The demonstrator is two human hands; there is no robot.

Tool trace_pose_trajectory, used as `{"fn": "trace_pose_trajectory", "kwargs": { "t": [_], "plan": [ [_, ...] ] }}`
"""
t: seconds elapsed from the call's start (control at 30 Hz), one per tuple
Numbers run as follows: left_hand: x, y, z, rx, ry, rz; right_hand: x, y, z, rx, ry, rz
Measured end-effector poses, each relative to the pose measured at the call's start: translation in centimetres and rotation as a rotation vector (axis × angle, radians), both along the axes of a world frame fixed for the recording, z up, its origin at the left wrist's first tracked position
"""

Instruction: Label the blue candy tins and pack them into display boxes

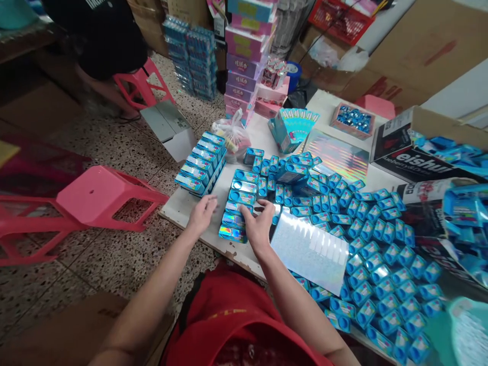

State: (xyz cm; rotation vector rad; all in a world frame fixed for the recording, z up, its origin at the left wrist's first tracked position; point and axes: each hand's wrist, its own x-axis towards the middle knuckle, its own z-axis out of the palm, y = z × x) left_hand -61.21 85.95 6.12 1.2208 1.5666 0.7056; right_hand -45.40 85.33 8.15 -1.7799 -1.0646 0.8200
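Glossy, oblong blue boxes (244,197) are sitting in a row near the table's (173,202) chipped front edge; the left hand (203,215) is hovering loosely spread, the right hand (260,223) curling against them, pinch unclear.

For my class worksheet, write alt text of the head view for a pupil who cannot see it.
A person's right hand is at a row of blue boxes on a white table, the left hand near it, seemingly empty. More boxes crowd the table's right; a pink stool stands at left.
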Motion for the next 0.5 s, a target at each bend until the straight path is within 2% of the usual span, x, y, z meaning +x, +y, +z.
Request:
{"fn": "trace_pose_trajectory", "kwargs": {
  "t": [0.03,0.1,0.17,0.23,0.3,0.37,0.4,0.47,0.5],
  "plan": [
    [0.3,-0.8,0.1,0.042,-0.047,0.006,-0.1,0.1,0.0,-0.009,0.005,0.001],
    [0.5,-2.1,0.6,0.063,-0.105,-0.098,-0.5,0.2,0.2,-0.006,-0.007,0.000],
    [0.3,-3.0,1.4,0.028,-0.060,-0.186,-0.4,0.1,0.3,-0.001,0.021,0.018],
    [-0.1,-3.5,2.6,0.081,0.093,-0.128,0.8,-0.2,0.1,0.015,0.083,0.041],
    [0.3,-3.9,4.3,0.273,0.277,-0.010,3.5,-1.0,-0.6,0.083,0.069,0.034],
    [2.5,-4.4,5.9,0.497,0.361,0.017,7.9,-2.1,-1.6,0.190,-0.107,-0.013],
    [4.3,-4.5,6.5,0.578,0.347,-0.038,10.4,-2.8,-2.3,0.235,-0.238,-0.041],
    [9.1,-4.3,6.6,0.653,0.266,-0.266,15.4,-3.9,-3.6,0.266,-0.497,-0.074],
    [11.9,-3.9,6.1,0.651,0.255,-0.393,17.6,-4.4,-4.3,0.253,-0.600,-0.080]
  ]
}}
